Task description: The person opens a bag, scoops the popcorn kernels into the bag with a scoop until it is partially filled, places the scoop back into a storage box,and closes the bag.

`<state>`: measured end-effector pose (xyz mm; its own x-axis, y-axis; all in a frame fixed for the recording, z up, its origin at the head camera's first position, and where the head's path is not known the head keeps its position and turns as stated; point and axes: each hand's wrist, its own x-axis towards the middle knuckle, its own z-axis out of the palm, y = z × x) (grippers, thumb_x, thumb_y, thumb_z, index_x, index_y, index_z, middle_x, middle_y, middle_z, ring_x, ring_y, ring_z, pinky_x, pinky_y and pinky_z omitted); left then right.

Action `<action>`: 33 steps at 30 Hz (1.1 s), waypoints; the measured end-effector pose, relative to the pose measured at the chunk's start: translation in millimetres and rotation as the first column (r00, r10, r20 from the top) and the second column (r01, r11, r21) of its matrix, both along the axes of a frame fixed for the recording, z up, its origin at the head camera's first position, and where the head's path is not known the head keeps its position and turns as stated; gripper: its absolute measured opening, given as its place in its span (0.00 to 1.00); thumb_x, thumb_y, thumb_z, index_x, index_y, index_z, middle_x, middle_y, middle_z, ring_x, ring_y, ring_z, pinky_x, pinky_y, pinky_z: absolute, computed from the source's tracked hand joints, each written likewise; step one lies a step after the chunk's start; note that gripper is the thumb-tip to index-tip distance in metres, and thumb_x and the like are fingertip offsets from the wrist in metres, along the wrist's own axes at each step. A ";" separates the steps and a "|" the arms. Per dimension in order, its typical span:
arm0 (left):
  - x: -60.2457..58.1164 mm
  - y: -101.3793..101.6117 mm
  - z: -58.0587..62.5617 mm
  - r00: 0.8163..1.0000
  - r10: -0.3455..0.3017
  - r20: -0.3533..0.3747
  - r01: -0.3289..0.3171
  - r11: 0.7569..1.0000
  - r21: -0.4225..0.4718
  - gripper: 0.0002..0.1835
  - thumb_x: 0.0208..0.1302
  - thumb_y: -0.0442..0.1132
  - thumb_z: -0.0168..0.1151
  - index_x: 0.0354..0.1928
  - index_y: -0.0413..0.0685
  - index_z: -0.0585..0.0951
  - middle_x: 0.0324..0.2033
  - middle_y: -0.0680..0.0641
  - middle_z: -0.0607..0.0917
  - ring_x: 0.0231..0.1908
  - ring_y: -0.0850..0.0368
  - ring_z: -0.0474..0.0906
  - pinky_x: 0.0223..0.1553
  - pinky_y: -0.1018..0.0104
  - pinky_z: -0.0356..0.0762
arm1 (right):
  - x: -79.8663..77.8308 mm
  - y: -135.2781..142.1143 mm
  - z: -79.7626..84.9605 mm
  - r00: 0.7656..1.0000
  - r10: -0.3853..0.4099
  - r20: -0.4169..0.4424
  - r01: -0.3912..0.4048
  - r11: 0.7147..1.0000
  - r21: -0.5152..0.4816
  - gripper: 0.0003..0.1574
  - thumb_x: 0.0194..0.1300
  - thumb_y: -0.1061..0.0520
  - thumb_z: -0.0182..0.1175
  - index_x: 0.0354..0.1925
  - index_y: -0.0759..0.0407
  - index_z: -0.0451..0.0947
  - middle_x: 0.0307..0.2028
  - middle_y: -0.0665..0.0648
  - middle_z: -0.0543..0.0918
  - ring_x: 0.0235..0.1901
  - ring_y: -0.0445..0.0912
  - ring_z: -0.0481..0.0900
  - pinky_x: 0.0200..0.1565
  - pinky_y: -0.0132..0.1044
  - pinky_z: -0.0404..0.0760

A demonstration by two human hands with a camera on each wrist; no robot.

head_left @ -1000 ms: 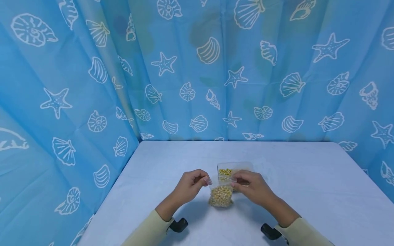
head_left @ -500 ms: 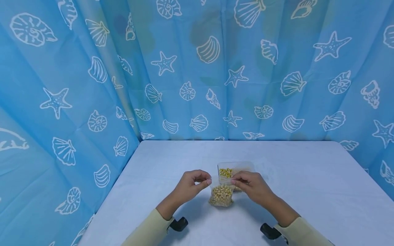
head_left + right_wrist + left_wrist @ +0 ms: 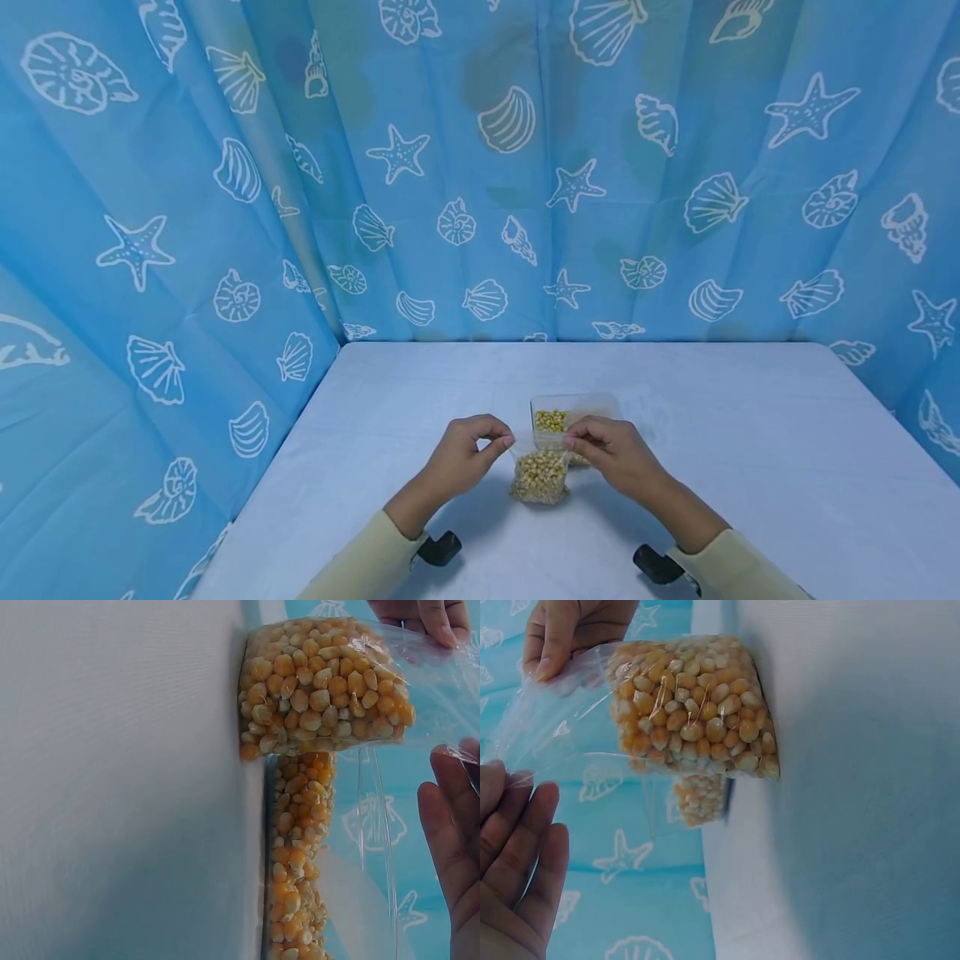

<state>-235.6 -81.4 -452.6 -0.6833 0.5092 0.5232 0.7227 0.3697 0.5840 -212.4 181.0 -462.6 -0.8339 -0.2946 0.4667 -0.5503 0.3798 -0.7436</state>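
A clear plastic bag of dried corn kernels (image 3: 542,479) stands upright on the table between both hands. My left hand (image 3: 468,454) pinches the top left corner of the bag between thumb and finger. At the opposite top corner, my right hand (image 3: 618,454) pinches the plastic in the same way. Seen from the left wrist, the kernels (image 3: 694,709) fill the lower part, and the plastic above them is stretched between the hands. Right behind the bag is a clear rectangular container (image 3: 577,402) holding more corn (image 3: 296,855); the right hand partly hides it.
A white cloth covers the table (image 3: 420,383). Blue curtains (image 3: 450,167) printed with white shells and starfish hang behind the table and along its left side. Black wrist mounts (image 3: 440,548) stick out from the sleeves near the front.
The hands keep their grip on the bag's top corners and barely move. The left fingertips shift slightly, and the plastic between the hands looks more spread out.
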 end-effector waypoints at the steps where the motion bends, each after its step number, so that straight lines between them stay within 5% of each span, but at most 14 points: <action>1: 0.1 0.3 -0.4 1.000 0.004 -0.012 -0.004 1.000 -0.001 0.05 0.69 0.40 0.60 0.38 0.51 0.84 0.33 0.59 0.83 0.33 0.66 0.77 0.33 0.67 0.77 | 0.1 -0.3 0.2 1.000 0.003 -0.001 -0.003 1.000 -0.006 0.06 0.66 0.57 0.62 0.36 0.57 0.84 0.32 0.46 0.83 0.26 0.40 0.74 0.26 0.33 0.76; 8: 1.9 0.7 -2.9 1.000 0.013 -0.028 -0.013 1.000 0.012 0.05 0.69 0.37 0.61 0.37 0.44 0.84 0.32 0.57 0.83 0.33 0.66 0.78 0.33 0.54 0.79 | -1.2 -2.5 -1.9 0.994 -0.018 0.112 0.020 1.000 -0.019 0.09 0.63 0.57 0.67 0.42 0.57 0.84 0.39 0.48 0.84 0.35 0.42 0.82 0.36 0.35 0.82; 12: 2.5 1.2 -2.8 0.999 0.014 -0.046 -0.013 1.000 0.011 0.05 0.69 0.36 0.61 0.37 0.44 0.84 0.32 0.58 0.83 0.33 0.66 0.78 0.33 0.57 0.79 | -1.8 -5.0 0.4 0.986 0.009 0.167 -0.005 1.000 -0.021 0.15 0.61 0.54 0.69 0.45 0.59 0.83 0.43 0.53 0.83 0.37 0.44 0.82 0.37 0.36 0.82; 20: 1.8 1.4 -2.7 1.000 -0.001 -0.031 0.002 1.000 0.025 0.04 0.69 0.38 0.60 0.36 0.49 0.83 0.32 0.58 0.83 0.34 0.66 0.78 0.35 0.58 0.79 | -4.4 -10.2 4.7 0.999 0.042 0.022 -0.043 0.999 0.008 0.05 0.63 0.54 0.66 0.37 0.52 0.86 0.37 0.46 0.86 0.38 0.41 0.82 0.40 0.37 0.80; 28: 1.1 1.4 -2.4 0.999 -0.024 0.030 0.024 0.999 0.024 0.04 0.67 0.41 0.64 0.36 0.50 0.84 0.34 0.61 0.83 0.40 0.64 0.79 0.44 0.63 0.78 | -5.7 -11.6 1.4 0.999 0.017 0.031 -0.017 1.000 -0.005 0.06 0.63 0.52 0.65 0.35 0.51 0.87 0.34 0.41 0.84 0.36 0.41 0.81 0.38 0.37 0.80; 33: -1.9 4.3 -2.4 0.999 -0.053 0.005 0.053 0.999 -0.002 0.06 0.68 0.43 0.63 0.37 0.50 0.85 0.36 0.59 0.84 0.40 0.65 0.79 0.43 0.64 0.78 | -7.2 -12.5 -0.7 1.000 0.026 0.016 -0.026 1.000 -0.007 0.04 0.64 0.54 0.65 0.34 0.51 0.86 0.33 0.42 0.84 0.33 0.40 0.80 0.35 0.35 0.79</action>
<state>-237.5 -77.1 -455.0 -0.6581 0.5459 0.5185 0.7382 0.3324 0.5870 -219.6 168.5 -463.3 -0.8334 -0.3132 0.4554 -0.5479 0.3601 -0.7550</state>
